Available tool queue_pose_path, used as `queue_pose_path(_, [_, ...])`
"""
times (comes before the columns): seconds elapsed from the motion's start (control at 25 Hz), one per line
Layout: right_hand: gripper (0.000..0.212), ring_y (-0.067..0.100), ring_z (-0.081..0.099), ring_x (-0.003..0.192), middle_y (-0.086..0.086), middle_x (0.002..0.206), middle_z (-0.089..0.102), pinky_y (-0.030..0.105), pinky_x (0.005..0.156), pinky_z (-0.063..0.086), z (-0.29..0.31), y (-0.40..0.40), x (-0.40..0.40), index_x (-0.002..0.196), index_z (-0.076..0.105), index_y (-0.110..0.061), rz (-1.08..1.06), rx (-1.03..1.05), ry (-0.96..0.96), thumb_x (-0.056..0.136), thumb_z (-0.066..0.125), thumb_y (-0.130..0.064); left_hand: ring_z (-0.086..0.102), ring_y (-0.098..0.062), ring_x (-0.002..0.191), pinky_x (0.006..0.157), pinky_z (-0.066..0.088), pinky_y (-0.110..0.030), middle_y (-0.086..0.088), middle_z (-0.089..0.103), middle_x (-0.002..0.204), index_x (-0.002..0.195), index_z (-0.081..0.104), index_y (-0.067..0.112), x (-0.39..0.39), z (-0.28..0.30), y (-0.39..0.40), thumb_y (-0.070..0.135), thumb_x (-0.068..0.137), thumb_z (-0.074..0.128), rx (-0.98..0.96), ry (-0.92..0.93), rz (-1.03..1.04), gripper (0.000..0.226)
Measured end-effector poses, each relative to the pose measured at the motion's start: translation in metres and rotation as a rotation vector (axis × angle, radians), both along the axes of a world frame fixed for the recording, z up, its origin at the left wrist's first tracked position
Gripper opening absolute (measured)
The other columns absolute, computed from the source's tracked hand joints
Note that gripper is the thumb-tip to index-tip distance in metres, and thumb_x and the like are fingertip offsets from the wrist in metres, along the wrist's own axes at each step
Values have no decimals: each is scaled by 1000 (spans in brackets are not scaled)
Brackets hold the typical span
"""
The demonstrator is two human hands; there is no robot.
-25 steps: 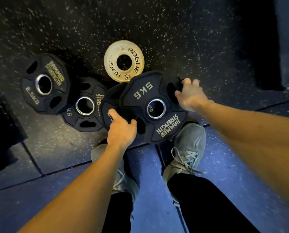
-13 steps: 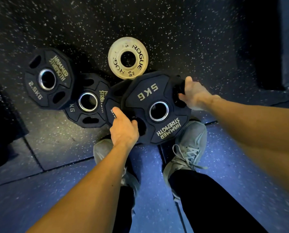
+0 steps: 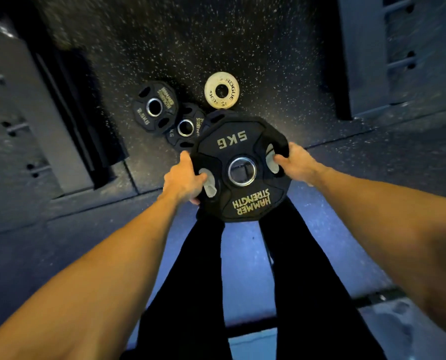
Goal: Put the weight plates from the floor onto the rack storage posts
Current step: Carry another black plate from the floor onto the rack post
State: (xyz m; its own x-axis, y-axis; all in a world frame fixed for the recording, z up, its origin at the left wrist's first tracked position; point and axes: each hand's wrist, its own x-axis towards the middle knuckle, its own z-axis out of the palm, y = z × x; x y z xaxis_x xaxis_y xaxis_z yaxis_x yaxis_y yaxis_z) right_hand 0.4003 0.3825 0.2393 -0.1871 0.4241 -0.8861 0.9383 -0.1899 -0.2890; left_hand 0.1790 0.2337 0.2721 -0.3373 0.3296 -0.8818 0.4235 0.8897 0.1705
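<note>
The 5 kg Hammer Strength plate (image 3: 240, 168) is now off the floor, held roughly level above the person's legs. The left hand (image 3: 184, 181) and right hand (image 3: 296, 163) each curl through a grip slot. Keep it level and close on the way to the rack upright (image 3: 398, 55). Three plates, including the white Rogue plate (image 3: 222, 90), lie on the rubber floor (image 3: 268, 42). A second ago it lay there too.

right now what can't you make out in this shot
- Head view: a third black plate is mostly hidden behind the held 5 kg plate; its label is unreadable.
- The middle black plate has its weight marking cut to "KG".
- Left hand and right hand: fingers hidden under the plate.
- Rack uprights are blurred; no storage posts visible.
</note>
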Motion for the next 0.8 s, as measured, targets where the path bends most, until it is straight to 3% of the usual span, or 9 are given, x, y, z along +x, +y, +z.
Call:
queue_pose_path(0.12, [39,37,55,113,22,120,58,36,85,44,103,-28,-3,121,51,0,10,45,-19,94,52,-27,68,-31,51,63,60,-45,-9,55,103,111,34,26,-11,97,-20,30,84,61,-33,-115,80,39])
queue_pose_path(0.24, [42,40,51,115,24,125,54,34,81,39,197,-53,-7,123,44,2,82,88,-2,96,50,-30,68,-31,50,57,60,-42,-9,57,99,109,36,27,-18,184,-46,26,83,61,4,-108,112,36])
queue_pose_path(0.4, [43,40,54,112,23,121,57,40,88,46,310,-76,-19,123,45,2,131,161,68,94,52,-29,69,-30,54,65,59,-42,-4,60,91,104,39,27,-30,287,-77,26,82,60,147,-33,122,30])
queue_pose_path(0.56, [47,42,54,112,27,123,55,40,87,46,359,-102,-23,126,40,8,286,225,80,95,51,-27,69,-35,70,72,58,-45,-12,62,99,107,41,23,-30,334,-112,28,82,59,189,24,140,32])
queue_pose_path(0.8, [43,37,57,104,23,117,57,38,78,46,383,-108,-50,117,44,4,447,250,128,93,51,-30,68,-32,63,70,58,-42,-12,64,98,109,42,24,-16,365,-159,28,84,56,224,149,293,28])
